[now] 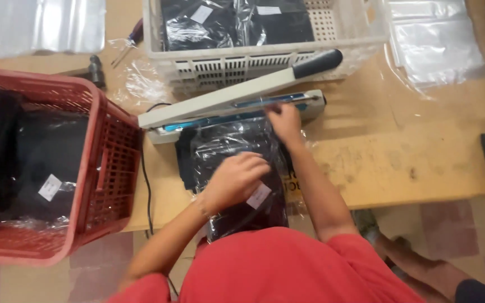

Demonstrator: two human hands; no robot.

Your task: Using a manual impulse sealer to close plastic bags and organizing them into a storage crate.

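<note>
Packing workshop: heat sealer (237, 104) (lever raised), crates (102, 163).

Standing on a pale tiled floor (450, 264) (pinkish and cream squares) — a worn, scuffed wooden table (399, 157), lying evenly lit.

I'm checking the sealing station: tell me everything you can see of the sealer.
The sealer is a long, narrow bench tool, off-white, with a blue strip along its base. Its hinged arm is raised and ends in a black handle. It lies on the wooden table, before the white crate. A black cord leaves its left end. The right hand feeds the bag to it.
</note>
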